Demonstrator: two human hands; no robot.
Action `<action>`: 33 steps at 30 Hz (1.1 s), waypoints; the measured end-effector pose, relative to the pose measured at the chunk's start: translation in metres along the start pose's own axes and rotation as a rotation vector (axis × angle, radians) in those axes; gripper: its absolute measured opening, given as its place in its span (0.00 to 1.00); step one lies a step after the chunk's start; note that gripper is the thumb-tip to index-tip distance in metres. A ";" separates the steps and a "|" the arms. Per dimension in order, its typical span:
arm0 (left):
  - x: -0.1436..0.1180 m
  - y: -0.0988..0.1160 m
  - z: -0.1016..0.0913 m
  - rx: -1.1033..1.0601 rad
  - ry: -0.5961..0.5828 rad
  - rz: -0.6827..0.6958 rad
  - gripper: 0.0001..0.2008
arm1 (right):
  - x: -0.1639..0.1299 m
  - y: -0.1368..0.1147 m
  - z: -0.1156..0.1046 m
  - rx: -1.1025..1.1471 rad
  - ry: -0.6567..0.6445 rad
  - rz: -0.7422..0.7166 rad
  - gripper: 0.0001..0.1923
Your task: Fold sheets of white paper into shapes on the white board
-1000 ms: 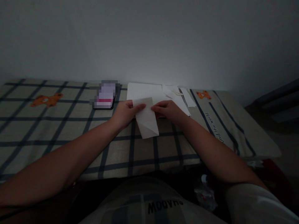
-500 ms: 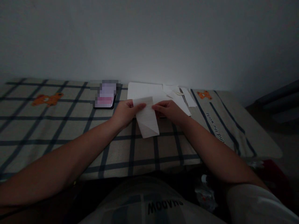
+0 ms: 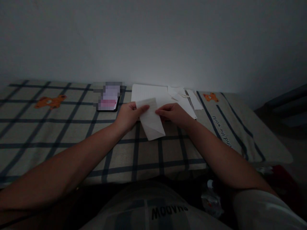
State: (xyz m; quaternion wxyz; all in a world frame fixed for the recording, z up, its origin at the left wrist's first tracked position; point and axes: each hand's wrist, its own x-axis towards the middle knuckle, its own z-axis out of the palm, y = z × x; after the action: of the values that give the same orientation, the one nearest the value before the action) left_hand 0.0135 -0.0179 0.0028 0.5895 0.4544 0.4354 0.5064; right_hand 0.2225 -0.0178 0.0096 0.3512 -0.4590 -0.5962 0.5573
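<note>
A narrow folded piece of paper (image 3: 151, 123) is held up above the front of the table, its lower end showing a slanted fold. My left hand (image 3: 130, 115) is closed on its left side, the thumb lying across the front near the top. On the paper's right edge, my right hand (image 3: 171, 112) pinches with thumb and forefinger; its other fingers are curled and partly hidden. Behind both hands lie white lined sheets (image 3: 148, 90), partly covered by the paper and the hands.
A phone (image 3: 109, 97) with a blurred screen lies left of the sheets. Paper scraps and strips (image 3: 177, 92) lie at the right. The checked tablecloth (image 3: 72, 134) reaches the wall (image 3: 153, 41). A clear plastic bottle (image 3: 211, 198) is below the table edge.
The paper's lower end has swung slightly right and up. Both hands keep their hold in nearly the same place, and the view has shifted a little.
</note>
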 end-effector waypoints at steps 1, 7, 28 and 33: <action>0.001 0.000 0.000 -0.013 -0.006 -0.008 0.15 | 0.000 0.001 0.000 -0.002 0.001 -0.001 0.13; 0.004 0.004 0.000 -0.041 0.029 -0.012 0.13 | 0.003 0.005 -0.005 0.014 0.003 -0.014 0.11; 0.005 0.006 -0.008 0.154 -0.151 -0.057 0.17 | 0.006 0.008 -0.008 0.044 0.119 -0.066 0.14; 0.002 0.004 -0.008 0.250 -0.161 -0.061 0.17 | 0.008 0.008 -0.007 0.099 0.140 -0.103 0.15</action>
State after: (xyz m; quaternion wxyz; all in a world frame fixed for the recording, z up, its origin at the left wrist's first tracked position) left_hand 0.0051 -0.0144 0.0050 0.5766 0.5499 0.4599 0.3919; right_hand 0.2276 -0.0087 0.0018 0.4425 -0.4476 -0.5647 0.5338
